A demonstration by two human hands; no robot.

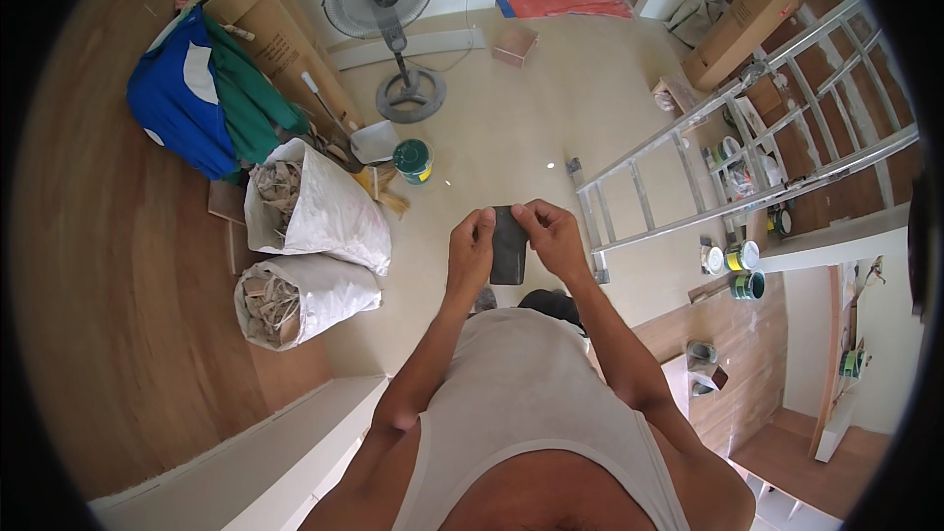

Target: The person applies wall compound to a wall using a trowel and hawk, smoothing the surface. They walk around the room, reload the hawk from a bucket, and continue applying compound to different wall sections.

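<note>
A dark grey rectangular sheet (508, 254), resembling a piece of sandpaper, hangs in front of my chest. My left hand (471, 248) pinches its upper left edge between thumb and fingers. On the other side, my right hand (554, 238) grips the upper right corner the same way, with its thumb on the face towards me. Both thumbs are close to the top edge, and the lower part of the sheet hangs free. The fingers behind the sheet are partly hidden.
An aluminium ladder (688, 172) leans across the right side. Two white sacks (339, 206) of scraps stand at left, near a green bucket (413, 160) and a dustpan (375, 143). A stand fan (411, 93) is farther off. Paint cans (742, 256) sit at right.
</note>
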